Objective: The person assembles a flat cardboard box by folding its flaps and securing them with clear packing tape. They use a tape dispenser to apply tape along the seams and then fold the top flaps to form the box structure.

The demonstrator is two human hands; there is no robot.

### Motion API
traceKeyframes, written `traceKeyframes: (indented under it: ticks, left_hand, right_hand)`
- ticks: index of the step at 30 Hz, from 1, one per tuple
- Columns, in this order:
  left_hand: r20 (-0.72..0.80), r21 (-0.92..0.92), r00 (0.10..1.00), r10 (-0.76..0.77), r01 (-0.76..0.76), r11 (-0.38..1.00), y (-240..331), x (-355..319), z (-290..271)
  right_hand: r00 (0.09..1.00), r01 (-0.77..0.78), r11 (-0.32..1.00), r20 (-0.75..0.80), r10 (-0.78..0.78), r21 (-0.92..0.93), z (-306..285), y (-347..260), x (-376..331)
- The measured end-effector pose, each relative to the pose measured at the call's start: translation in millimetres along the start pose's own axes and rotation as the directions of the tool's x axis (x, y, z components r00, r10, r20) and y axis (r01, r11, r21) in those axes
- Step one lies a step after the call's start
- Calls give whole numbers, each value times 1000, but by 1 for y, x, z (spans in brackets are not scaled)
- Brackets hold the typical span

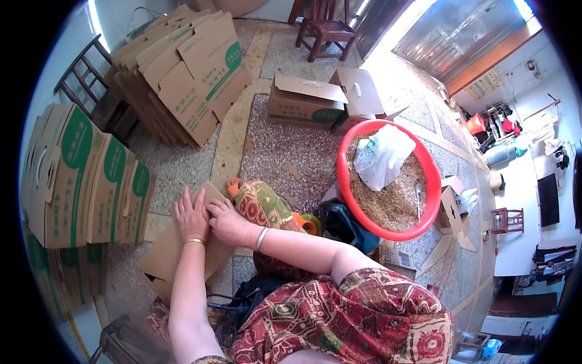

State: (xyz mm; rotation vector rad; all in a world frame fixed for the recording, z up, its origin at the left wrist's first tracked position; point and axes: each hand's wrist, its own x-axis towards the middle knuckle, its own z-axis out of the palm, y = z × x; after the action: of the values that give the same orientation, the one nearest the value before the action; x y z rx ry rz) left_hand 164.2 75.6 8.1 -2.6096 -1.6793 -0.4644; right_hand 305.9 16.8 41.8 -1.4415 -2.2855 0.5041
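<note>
Grain (394, 200) + bag (382, 156) in red basin (431, 182)

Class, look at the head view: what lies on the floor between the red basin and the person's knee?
In the head view, a dark blue bag and tape rolls lie between the red basin and the knee.

Both hands, left hand (191, 218) beside right hand (227, 223), rest on a flat cardboard sheet (176, 249) on the floor. Assembled boxes (85, 176) stand left; folded cartons (182, 73) lie behind them. Basin (424, 170) sits right, a plastic bag (382, 158) in it.
</note>
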Motion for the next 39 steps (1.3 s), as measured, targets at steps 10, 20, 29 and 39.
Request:
traceKeyframes:
  ticks: [10, 20, 29, 39]
  left_hand:
    - [-40, 71, 999, 22, -19, 997, 7, -7, 4]
    - [16, 45, 1000, 23, -24, 999, 2, 1, 2]
    - [45, 34, 999, 4, -5, 999, -7, 2, -16]
    - [61, 66, 998, 33, -37, 997, 1, -3, -33]
  right_hand:
    - [930, -153, 715, -146, 338, 682, -146, 79, -60]
    - [541, -728, 351, 180, 821, 589, -20, 255, -238]
    - [393, -918, 237, 655, 645, 318, 64, 195, -268]
    - [440, -855, 519, 523, 730, -4, 144, 209, -291]
